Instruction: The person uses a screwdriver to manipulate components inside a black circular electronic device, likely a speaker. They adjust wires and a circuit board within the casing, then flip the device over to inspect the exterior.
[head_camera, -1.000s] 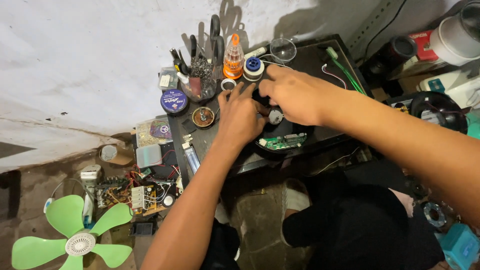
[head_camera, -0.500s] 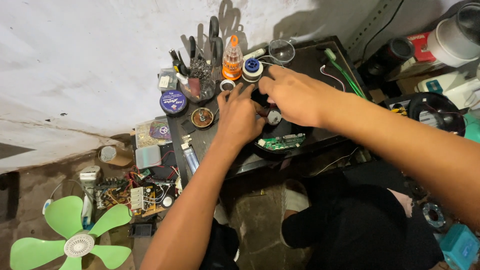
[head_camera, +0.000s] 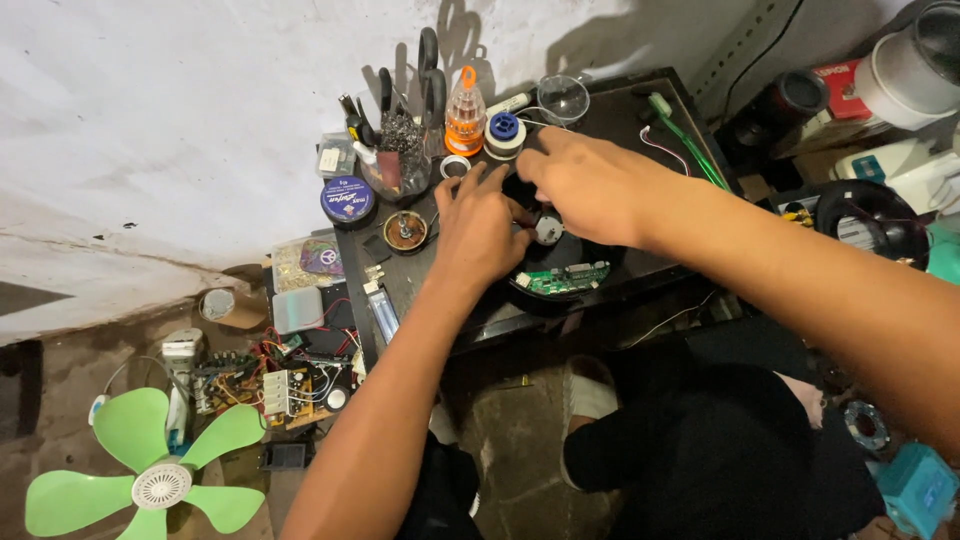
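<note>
On the dark bench (head_camera: 600, 110) a round black device (head_camera: 560, 285) lies opened, its green circuit board (head_camera: 565, 278) exposed at the near edge; left hand (head_camera: 480, 225) steadies it, right hand (head_camera: 590, 185) works a small silvery part (head_camera: 547, 230); the hands' grip is hidden, so I cannot tell; seemingly mid-disassembly, needing fine fingertip control.

Both bare forearms extend forward and converge. Left hand (head_camera: 480, 225) lies palm down, fingers spread and slightly curled. Right hand (head_camera: 590, 185) reaches across from the right, palm down, fingers bent, its fingertips just beside the left hand's.
</note>
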